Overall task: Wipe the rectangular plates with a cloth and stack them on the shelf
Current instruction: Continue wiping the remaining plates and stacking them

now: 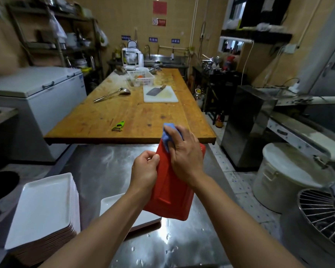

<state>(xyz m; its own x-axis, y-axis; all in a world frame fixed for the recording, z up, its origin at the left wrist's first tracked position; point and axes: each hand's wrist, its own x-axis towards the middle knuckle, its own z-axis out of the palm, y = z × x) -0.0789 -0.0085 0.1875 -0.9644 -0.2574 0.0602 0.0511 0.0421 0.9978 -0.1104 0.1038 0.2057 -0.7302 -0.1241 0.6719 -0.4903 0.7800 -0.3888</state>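
Observation:
I hold a red rectangular plate (169, 198) upside down above the steel counter (108, 167), its underside facing me. My left hand (145, 171) grips its left edge. My right hand (184, 151) presses a blue cloth (167, 137) against the plate's far end, fingers curled over the cloth. A tall stack of rectangular plates (45, 211), white inside with reddish undersides, stands at the counter's near left. Another white plate (112, 202) lies on the counter beneath the red one, partly hidden by my left forearm.
Beyond the counter stretches a wooden table (135, 113) with a green peeler (118, 126), a ladle (112, 94), a cutting board with a cleaver (160, 93) and a white basket (142, 77). A lidded white pot (290, 178) and wire guard (325, 215) stand right. Shelving (62, 43) lines the back left.

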